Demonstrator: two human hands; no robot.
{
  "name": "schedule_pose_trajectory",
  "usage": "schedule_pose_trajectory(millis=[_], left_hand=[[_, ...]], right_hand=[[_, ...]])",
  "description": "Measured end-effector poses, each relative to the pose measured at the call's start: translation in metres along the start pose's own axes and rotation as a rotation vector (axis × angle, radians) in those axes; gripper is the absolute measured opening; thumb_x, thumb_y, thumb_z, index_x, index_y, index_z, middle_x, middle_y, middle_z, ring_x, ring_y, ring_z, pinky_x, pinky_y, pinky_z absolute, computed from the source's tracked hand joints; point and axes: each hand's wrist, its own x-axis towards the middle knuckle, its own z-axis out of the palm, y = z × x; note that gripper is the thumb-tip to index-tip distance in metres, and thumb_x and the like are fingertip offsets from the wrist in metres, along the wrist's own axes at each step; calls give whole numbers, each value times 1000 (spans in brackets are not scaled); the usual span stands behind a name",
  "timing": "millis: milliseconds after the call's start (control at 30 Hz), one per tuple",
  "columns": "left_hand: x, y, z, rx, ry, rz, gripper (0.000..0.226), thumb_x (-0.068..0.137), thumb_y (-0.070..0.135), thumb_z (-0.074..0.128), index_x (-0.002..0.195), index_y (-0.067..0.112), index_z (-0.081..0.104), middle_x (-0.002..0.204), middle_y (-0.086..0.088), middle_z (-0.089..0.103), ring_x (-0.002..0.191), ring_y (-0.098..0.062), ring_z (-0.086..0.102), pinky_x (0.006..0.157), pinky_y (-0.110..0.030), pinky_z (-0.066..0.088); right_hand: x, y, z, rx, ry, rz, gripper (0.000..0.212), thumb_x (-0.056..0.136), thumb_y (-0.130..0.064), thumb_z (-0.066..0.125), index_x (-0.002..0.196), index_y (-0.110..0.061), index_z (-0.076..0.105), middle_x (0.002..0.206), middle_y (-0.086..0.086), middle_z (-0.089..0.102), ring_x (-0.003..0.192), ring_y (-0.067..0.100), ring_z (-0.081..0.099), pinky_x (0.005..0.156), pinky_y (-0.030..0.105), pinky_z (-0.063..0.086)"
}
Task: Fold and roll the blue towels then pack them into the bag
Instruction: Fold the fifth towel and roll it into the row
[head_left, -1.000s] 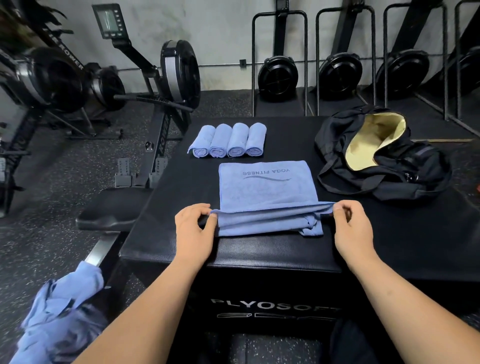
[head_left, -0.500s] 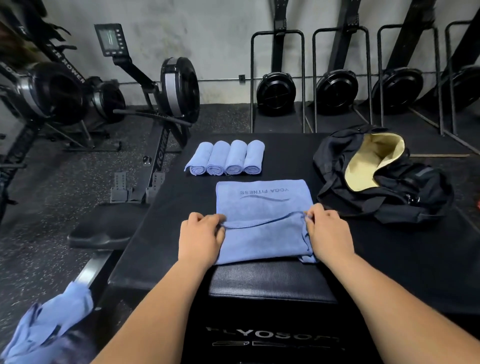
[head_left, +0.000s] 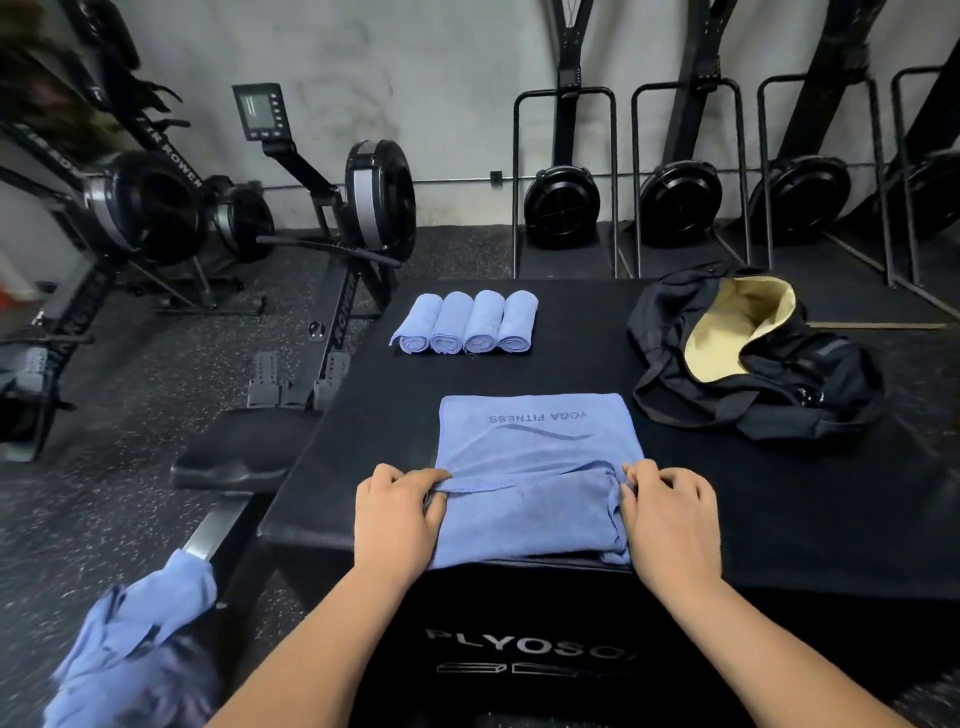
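A blue towel (head_left: 530, 467) printed "YOGA FITNESS" lies flat at the near edge of the black plyo box (head_left: 779, 499), its near part folded over onto itself. My left hand (head_left: 397, 514) pinches the fold's left end. My right hand (head_left: 670, 519) pinches its right end. Several rolled blue towels (head_left: 465, 323) lie side by side at the far left of the box top. An open black bag (head_left: 753, 358) with a pale yellow lining sits at the far right.
More loose blue towels (head_left: 130, 654) are heaped low at the left, beside the box. Rowing machines (head_left: 332, 218) stand on the floor to the left and upright along the back wall. A black padded seat (head_left: 234, 452) lies by the box's left edge.
Both hands have carried the towel's near edge away from me, laying the fold over the towel. The fold now covers about half of it. The camera tilted down a little.
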Motion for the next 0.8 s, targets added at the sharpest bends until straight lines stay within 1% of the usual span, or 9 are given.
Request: schedule_pose_trajectory(millis=[67, 133, 233, 300, 400, 467, 533, 633, 800], left_hand=[[-6, -1, -7, -29, 24, 22, 20, 93, 30, 76, 110, 38, 80, 77, 15, 45, 86, -20, 55, 86, -42, 51], [-3, -4, -12, -63, -17, -8, 18, 98, 40, 67, 112, 42, 78, 83, 9, 57, 94, -18, 56, 87, -40, 51], [16, -4, -20, -135, -77, -72, 16, 99, 39, 64, 106, 43, 78, 94, 17, 71, 104, -16, 57, 85, -36, 51], [34, 1, -27, -224, -74, -131, 10, 96, 36, 70, 95, 40, 79, 93, 20, 73, 98, -14, 65, 82, -35, 54], [59, 16, -32, -293, -117, -218, 7, 93, 28, 77, 89, 32, 81, 85, 17, 74, 82, -3, 68, 71, -21, 47], [75, 20, -29, -320, -128, -259, 5, 91, 27, 79, 87, 30, 79, 78, 13, 73, 76, -3, 67, 67, -22, 45], [88, 21, -25, -337, -124, -288, 7, 90, 29, 80, 85, 30, 76, 78, 11, 73, 76, -6, 68, 66, -25, 46], [108, 18, -13, -311, -134, -315, 9, 92, 33, 78, 84, 29, 74, 79, 11, 73, 79, -8, 69, 67, -24, 46], [135, 8, 13, -263, -134, -317, 10, 95, 37, 73, 88, 30, 74, 84, 14, 73, 85, -13, 70, 81, -34, 54]], right_hand=[[-9, -2, -11, 0, 52, -29, 10, 95, -28, 66, 94, -20, 58, 73, -2, 57, 89, 25, 56, 97, 42, 42], [-4, -1, -20, 27, 56, -15, 12, 95, -26, 67, 92, -22, 56, 74, -3, 58, 89, 25, 57, 99, 44, 42], [17, 4, -35, 176, -4, 65, 15, 99, -28, 62, 90, -26, 50, 77, -5, 57, 86, 27, 53, 85, 44, 41], [34, 8, -43, 311, -45, 132, 12, 101, -32, 61, 93, -28, 53, 82, -9, 59, 88, 26, 54, 77, 43, 43], [61, 14, -46, 439, -112, 215, 9, 100, -33, 65, 93, -30, 61, 80, -14, 65, 85, 22, 62, 73, 39, 48], [80, 15, -43, 447, -122, 236, 10, 97, -33, 69, 89, -31, 64, 76, -14, 66, 85, 20, 64, 74, 38, 49], [96, 14, -37, 431, -119, 253, 10, 95, -33, 72, 86, -31, 65, 76, -14, 67, 87, 21, 64, 75, 37, 50], [120, 11, -26, 415, -125, 266, 11, 93, -33, 73, 85, -32, 65, 80, -11, 70, 89, 24, 65, 80, 41, 54], [149, 7, -1, 377, -152, 264, 14, 94, -31, 69, 82, -32, 62, 75, -12, 69, 84, 20, 64, 74, 40, 52]])
